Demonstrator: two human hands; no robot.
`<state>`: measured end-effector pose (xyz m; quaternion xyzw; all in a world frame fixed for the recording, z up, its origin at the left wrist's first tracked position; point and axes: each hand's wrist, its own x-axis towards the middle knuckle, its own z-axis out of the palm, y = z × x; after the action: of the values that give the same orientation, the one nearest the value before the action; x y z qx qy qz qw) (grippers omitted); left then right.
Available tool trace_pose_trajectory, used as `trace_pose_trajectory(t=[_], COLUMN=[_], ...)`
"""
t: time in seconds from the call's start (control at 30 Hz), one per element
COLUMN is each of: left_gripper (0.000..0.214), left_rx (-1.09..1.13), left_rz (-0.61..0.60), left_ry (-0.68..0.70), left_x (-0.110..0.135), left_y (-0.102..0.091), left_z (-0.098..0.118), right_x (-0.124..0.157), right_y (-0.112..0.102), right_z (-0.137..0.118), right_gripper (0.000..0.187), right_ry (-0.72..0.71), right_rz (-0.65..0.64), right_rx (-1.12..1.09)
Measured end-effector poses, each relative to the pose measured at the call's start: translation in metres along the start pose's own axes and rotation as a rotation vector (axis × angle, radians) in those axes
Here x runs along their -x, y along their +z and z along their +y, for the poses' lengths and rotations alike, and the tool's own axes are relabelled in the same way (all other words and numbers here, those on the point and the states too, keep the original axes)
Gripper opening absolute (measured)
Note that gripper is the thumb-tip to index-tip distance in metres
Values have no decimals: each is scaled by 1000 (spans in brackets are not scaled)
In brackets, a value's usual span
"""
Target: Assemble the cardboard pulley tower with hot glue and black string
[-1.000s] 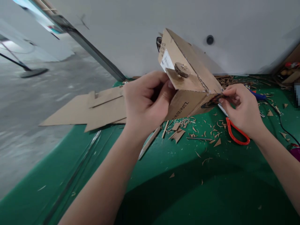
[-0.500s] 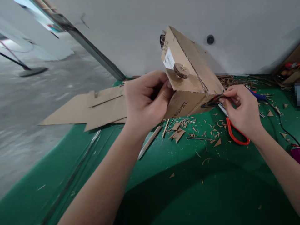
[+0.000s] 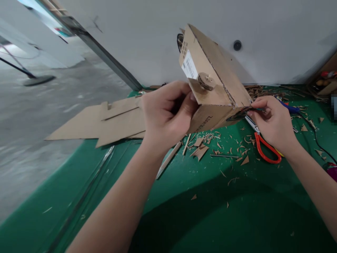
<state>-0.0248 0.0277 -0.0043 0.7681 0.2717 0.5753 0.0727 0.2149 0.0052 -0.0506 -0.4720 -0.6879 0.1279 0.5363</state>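
A cardboard box (image 3: pixel 223 66) with a barcode label (image 3: pixel 190 66) is held tilted in the air above the green table. My left hand (image 3: pixel 168 114) is closed on its near left edge, thumb and fingers pinching the board. Glued-looking round cardboard discs (image 3: pixel 206 81) are stacked on the face beside those fingers. At the box's lower right corner my right hand (image 3: pixel 272 121) makes a pinch, close to dark thin strands (image 3: pixel 238 114) on the underside. What sits between those fingertips is too small to tell. Below that hand lie red-handled scissors (image 3: pixel 267 149), partly covered by it.
Flat cardboard pieces (image 3: pixel 121 121) overhang the table's left edge. Cardboard scraps (image 3: pixel 200 151), a pale stick (image 3: pixel 168 160) and a thin metal rod (image 3: pixel 223 155) lie on the green table (image 3: pixel 210 225). A blue-handled tool (image 3: pixel 291 108) with a cord is at right, before a white wall (image 3: pixel 147 38).
The box has tilted slightly, its top shifting a little up and left. Both hands keep nearly the same hold; more of the scissors shows beneath my right hand.
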Motion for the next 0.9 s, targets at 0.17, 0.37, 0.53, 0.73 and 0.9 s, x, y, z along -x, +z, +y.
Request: trace_pose_trajectory(t=[0.17, 0.37, 0.53, 0.73, 0.9], left_gripper=[23, 25, 27, 28, 26], left_rx=[8, 0, 62, 95, 86], left_rz=[13, 35, 69, 50, 55], left_ry=[-7, 5, -31, -35, -30], left_x=[2, 2, 4, 5, 2], left_y=[2, 2, 4, 2, 0], left_z=[-3, -5, -11, -14, -13], right_x=[1, 2, 3, 1, -1], right_y=[1, 1, 1, -1, 0], right_z=[-3, -6, -4, -3, 6], right_gripper=[6, 8, 6, 8, 16], right_ry=[-14, -19, -26, -3, 21], right_rz=[30, 53, 59, 35, -24], right_rx=[14, 53, 50, 22, -103])
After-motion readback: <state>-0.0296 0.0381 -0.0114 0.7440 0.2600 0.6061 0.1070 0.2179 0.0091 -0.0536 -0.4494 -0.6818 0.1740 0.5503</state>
